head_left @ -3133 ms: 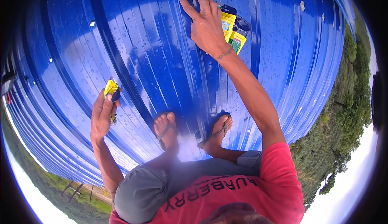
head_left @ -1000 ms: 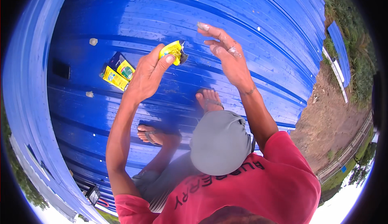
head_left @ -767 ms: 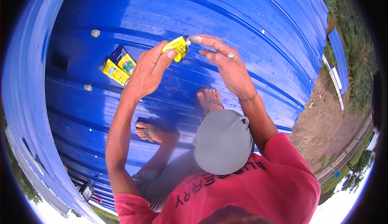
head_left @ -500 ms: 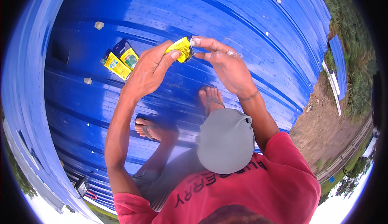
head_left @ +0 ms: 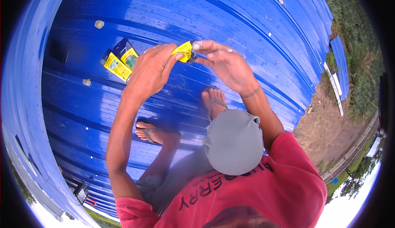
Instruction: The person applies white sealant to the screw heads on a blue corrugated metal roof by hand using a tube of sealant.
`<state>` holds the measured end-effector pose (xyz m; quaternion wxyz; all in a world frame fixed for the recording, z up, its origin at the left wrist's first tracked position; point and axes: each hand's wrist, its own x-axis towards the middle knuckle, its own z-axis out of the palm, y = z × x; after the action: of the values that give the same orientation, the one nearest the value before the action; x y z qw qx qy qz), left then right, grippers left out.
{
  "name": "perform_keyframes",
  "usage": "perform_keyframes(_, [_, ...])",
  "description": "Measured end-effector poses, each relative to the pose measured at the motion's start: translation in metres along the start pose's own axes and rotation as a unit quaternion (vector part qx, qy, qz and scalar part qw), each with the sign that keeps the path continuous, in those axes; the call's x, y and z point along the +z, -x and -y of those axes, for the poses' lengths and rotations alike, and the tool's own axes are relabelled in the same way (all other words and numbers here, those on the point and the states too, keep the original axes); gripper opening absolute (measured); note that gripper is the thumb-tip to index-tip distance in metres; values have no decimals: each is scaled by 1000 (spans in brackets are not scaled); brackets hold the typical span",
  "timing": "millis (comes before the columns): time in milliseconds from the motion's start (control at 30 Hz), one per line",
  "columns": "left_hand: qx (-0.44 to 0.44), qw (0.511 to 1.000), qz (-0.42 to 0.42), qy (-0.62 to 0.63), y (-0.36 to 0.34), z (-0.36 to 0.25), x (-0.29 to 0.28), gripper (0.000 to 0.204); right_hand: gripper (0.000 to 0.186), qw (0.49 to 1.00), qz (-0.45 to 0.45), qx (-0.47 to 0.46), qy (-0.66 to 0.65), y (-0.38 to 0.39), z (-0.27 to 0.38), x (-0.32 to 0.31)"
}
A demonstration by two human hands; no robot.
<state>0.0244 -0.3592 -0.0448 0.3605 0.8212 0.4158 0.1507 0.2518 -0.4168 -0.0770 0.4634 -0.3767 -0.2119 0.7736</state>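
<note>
A crumpled yellow pouch (head_left: 183, 52) with a dark end is gripped in my left hand (head_left: 149, 69), thumb pressed on its near side. My right hand (head_left: 231, 65) is at the pouch's dark end, index fingertip against it and thumb held apart, with blue showing between them. Whitish paste coats the right fingertip and spots the knuckles. Left of my left hand, a yellow and dark-blue packet (head_left: 117, 67) lies on the blue ribbed metal sheet (head_left: 177, 5), beside a second similar packet (head_left: 129, 57) with a green patch.
Pale paste dabs (head_left: 99, 24) dot the sheet, another dab (head_left: 87, 82) lower down. My sandalled feet (head_left: 214, 100) stand on it. A grey cap (head_left: 233, 141) fills the lower middle. Bare soil (head_left: 325, 129) and grass (head_left: 362, 63) lie beyond the sheet's right edge, near a white strip (head_left: 334, 86).
The pouch has shifted slightly down and right with my left hand. My right hand has moved slightly, its fingertip still at the pouch's dark end. The packets stay where they lay.
</note>
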Motion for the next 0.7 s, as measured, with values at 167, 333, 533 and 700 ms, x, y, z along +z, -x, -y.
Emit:
perform_keyframes(167, [-34,991,18,-126,-3,21,0,32,33,996,8,-53,-68,14,17,-12])
perform_keyframes(333, [-188,981,40,18,29,42,-11,39,37,962,-208,-171,45,38,49,-123])
perform_keyframes(533, [-233,967,39,98,41,54,-14,41,40,813,-498,-82,291,60,35,-334])
perform_keyframes(700, [-221,966,25,127,41,48,-15,42,43,849,-472,-85,219,35,22,-360])
